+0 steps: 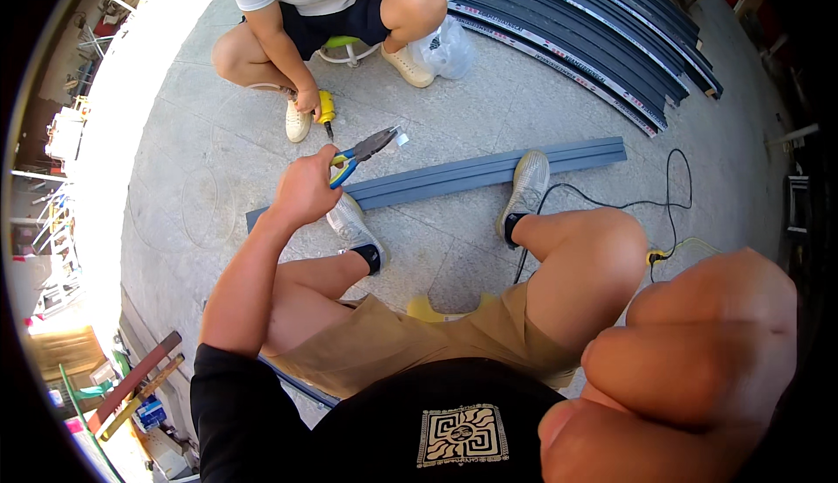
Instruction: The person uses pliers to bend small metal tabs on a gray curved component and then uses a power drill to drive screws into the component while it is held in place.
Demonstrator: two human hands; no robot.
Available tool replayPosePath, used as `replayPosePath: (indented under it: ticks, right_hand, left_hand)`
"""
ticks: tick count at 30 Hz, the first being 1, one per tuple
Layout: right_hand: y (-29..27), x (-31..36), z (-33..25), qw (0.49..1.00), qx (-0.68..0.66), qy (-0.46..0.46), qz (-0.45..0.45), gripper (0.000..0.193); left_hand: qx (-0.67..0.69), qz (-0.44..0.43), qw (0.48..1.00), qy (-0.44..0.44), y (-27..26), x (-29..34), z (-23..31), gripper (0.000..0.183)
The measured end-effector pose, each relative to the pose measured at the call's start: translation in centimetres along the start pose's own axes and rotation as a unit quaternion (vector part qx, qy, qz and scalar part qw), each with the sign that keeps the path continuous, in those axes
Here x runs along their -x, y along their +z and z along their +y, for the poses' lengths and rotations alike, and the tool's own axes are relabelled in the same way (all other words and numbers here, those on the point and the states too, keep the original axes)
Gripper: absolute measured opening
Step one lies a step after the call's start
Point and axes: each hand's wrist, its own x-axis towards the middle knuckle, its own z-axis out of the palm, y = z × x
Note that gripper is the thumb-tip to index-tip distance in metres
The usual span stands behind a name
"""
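My left hand (305,183) is closed around the handles of combination pliers (371,145), blue and yellow-green, raised above the floor. A small white piece (401,139) shows at the tip of the jaws; I cannot tell whether they grip it. My right hand (690,361) is very close at the lower right, large and blurred, its fingers curled; whatever it may hold is hidden. Below the pliers, a long grey metal profile (436,177) lies across the floor, with my shoes against it.
Across from me a person (305,20) sits on a low green stool, one hand on a yellow drill (326,109). Long dark profiles (567,29) are stacked at the far right, beside a clear plastic bag (449,49). A black cable (670,195) loops on the right floor.
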Motion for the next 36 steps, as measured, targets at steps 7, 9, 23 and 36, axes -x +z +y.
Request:
replayPosePath:
  ticks: [7, 9, 23, 36]
  right_hand:
    - [1.6, 2.6, 11.9, 0.986, 0.069, -0.119, -0.091, 0.019]
    - [-0.1, 6.9, 16.9, 0.996, 0.083, 0.012, -0.008, 0.008]
    - [10.7, 83.9, 32.2, 0.368, 0.001, 0.922, 0.119, 0.064]
    - [24.6, 75.6, 33.2, 0.223, -0.497, 0.720, 0.431, 0.035]
  left_hand:
    - [-0.015, -0.014, 0.999, -0.032, 0.0, 0.3, -0.2, 0.040]
    - [-0.013, -0.038, 0.999, -0.030, 0.3, -0.4, 0.4, 0.044]
    - [-0.018, -0.095, 0.994, -0.042, 8.3, -2.5, -1.0, 0.030]
    - [-0.135, -0.048, 0.985, -0.095, 2.0, -1.9, 0.0, 0.034]
